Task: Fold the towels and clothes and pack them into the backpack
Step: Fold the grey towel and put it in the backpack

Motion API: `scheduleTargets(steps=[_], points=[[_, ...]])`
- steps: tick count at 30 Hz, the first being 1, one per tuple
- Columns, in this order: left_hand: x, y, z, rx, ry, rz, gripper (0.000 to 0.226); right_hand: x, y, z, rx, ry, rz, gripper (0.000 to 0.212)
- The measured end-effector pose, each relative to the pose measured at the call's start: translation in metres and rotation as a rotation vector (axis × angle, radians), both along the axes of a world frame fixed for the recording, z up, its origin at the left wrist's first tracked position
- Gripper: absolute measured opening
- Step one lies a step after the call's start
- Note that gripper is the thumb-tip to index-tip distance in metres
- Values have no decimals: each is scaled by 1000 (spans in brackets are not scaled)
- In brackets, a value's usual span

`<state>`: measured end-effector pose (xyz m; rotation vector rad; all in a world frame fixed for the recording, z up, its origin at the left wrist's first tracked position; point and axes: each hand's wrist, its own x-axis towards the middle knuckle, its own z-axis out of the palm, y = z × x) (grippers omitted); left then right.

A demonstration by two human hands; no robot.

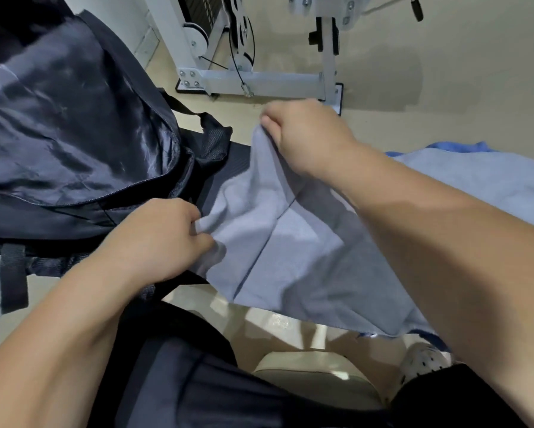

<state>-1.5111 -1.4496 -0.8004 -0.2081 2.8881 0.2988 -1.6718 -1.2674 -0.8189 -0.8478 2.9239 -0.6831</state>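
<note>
- Towel [290, 236] corners sit pinched in both your hands: your left hand [163, 239] grips the near one and your right hand [302, 134] the far one, fingers curled on the fabric.
- You hold it lifted and stretched, likely so that a clean fold can form along the crease running down it.
- Backpack [74, 118] lies just beside your left hand, unzipped and gaping, ready for packing.
- More blue cloth [475, 180] waits beyond your right arm, and a metal frame [259, 78] stands behind.
</note>
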Motion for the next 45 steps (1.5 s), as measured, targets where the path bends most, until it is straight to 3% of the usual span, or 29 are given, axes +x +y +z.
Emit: scheduleTargets(steps=[5,10,14,19,25,30,36,40,42,45], points=[[16,-15,15,-8,-37,110,43,-13,-53,40,101,-92,196,37],[18,2,10,313,-133,-79,38,-22,-35,32,-63,-140,150,45],[5,51,-1,590,-348,-292,37,-26,27,16,-5,-203,65,43],[-17,127,-23,531,-344,-478,44,-22,100,14,-75,-226,-132,41],[-21,199,-29,649,-423,-533,35,0,167,6,-538,-373,-456,21],[-21,212,-54,541,-475,-527,32,10,193,-36,-323,-387,-559,47],[-23,204,-54,596,-433,-569,37,13,188,-43,-484,-304,-529,27],[-25,211,-42,729,-436,-519,28,7,195,-21,-538,-109,-450,26],[-24,217,-39,738,-503,-512,30,5,202,-16,-443,-60,-434,29],[-24,215,-40,668,-656,-579,34,11,214,-26,29,-158,-368,31]])
